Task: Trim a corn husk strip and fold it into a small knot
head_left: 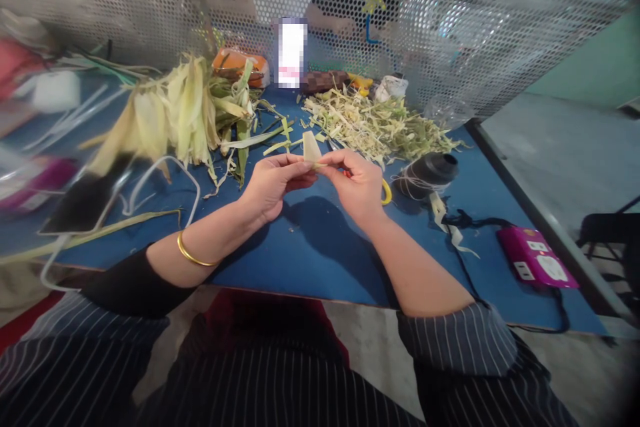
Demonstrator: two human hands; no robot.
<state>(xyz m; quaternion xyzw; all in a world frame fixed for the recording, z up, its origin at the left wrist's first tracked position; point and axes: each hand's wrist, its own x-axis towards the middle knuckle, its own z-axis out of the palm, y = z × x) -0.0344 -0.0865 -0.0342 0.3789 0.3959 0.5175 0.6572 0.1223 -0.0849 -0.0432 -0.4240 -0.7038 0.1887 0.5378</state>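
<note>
Fingers (345, 159) of both hands, pinched shut on pale husk strip (311, 149), forearms angled inward.

Bright overhead light; soft shadows under the hands (320, 190); phone screen (291, 53) glaring white; left edge blurred, corners stretched.

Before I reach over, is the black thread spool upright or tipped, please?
Tipped: the thread spool lies on its side on the blue table, its open end facing right.

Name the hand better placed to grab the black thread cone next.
Likely right: the right hand is nearer the black thread cone; the left hand is farther. Both pinch the husk piece, so the right must release first.
</note>
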